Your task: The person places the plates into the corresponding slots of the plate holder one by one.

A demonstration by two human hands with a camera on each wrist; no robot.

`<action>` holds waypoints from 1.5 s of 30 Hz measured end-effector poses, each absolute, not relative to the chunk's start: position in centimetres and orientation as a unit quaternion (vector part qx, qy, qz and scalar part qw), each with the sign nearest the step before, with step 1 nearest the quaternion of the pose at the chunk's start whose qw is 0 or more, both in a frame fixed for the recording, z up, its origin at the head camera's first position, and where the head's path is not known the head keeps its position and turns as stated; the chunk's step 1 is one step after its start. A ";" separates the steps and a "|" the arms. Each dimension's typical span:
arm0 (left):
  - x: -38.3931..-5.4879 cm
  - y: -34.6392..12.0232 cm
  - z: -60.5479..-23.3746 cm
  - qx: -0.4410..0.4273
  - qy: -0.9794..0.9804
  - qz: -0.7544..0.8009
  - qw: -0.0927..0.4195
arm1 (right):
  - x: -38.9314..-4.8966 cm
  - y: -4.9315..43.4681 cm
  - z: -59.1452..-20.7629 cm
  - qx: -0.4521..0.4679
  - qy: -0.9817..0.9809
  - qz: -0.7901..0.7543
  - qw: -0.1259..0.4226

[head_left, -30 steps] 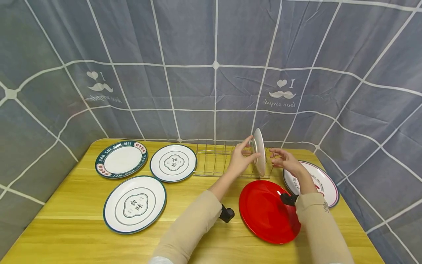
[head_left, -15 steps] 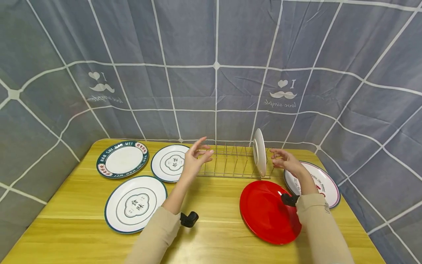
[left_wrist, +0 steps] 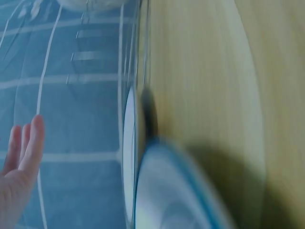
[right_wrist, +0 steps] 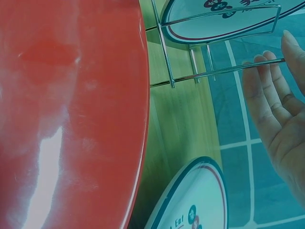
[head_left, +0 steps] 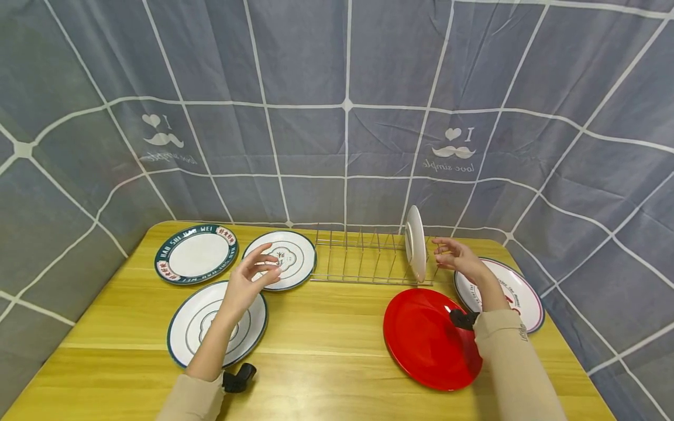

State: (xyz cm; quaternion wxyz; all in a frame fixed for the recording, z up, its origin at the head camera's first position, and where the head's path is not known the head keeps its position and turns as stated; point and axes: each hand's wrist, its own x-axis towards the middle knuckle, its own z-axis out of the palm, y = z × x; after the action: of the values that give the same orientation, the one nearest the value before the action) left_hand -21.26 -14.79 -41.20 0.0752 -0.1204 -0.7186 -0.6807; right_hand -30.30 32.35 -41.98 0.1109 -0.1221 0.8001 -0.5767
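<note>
In the head view, my left hand (head_left: 251, 280) hovers over the two white plates with floral emblems, between the small emblem plate (head_left: 295, 270) and the large emblem plate (head_left: 181, 327). Its fingers are loosely bent and hold nothing. A white plate (head_left: 417, 248) stands upright near the right end of the wire dish rack (head_left: 358, 280); the right wrist view shows its printed face. My right hand (head_left: 457, 257) is beside that end, fingers relaxed. The fingertips overlap a rack wire (right_wrist: 233, 69) in the right wrist view; whether they touch it I cannot tell.
A red plate (head_left: 426, 345) lies in front of the rack. A white plate with a pinkish rim (head_left: 526, 292) lies partly under the right forearm. At the far left lies a green-rimmed plate (head_left: 195, 255). A grey curtain (head_left: 295, 140) hangs behind the wooden table (head_left: 326, 362).
My left hand has let go of the upright plate and moved left, from the rack to above the emblem plates. The plate stays standing. My right hand has barely moved.
</note>
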 end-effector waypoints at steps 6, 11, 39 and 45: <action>-19.4 -19.1 -41.3 -0.121 -0.782 -0.604 0.093 | -30.3 32.4 -41.9 -0.120 0.798 -0.580 0.110; -17.8 -22.3 -41.7 -0.123 -0.799 -0.579 0.107 | -30.4 32.4 -42.0 -0.117 0.801 -0.577 0.112; -13.0 -32.3 -46.4 0.018 -0.794 -0.603 -0.077 | -30.1 32.4 -41.7 -0.119 0.800 -0.577 0.116; -13.3 -32.0 -46.6 0.022 -0.798 -0.587 -0.133 | -30.1 32.4 -41.7 -0.121 0.798 -0.579 0.115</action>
State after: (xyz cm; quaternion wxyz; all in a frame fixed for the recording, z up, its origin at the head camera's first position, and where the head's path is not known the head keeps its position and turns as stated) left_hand -13.26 -31.97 -46.55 -0.1327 0.0225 -0.7981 -0.5873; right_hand -30.11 32.40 -41.73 0.1154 -0.1209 0.7977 -0.5794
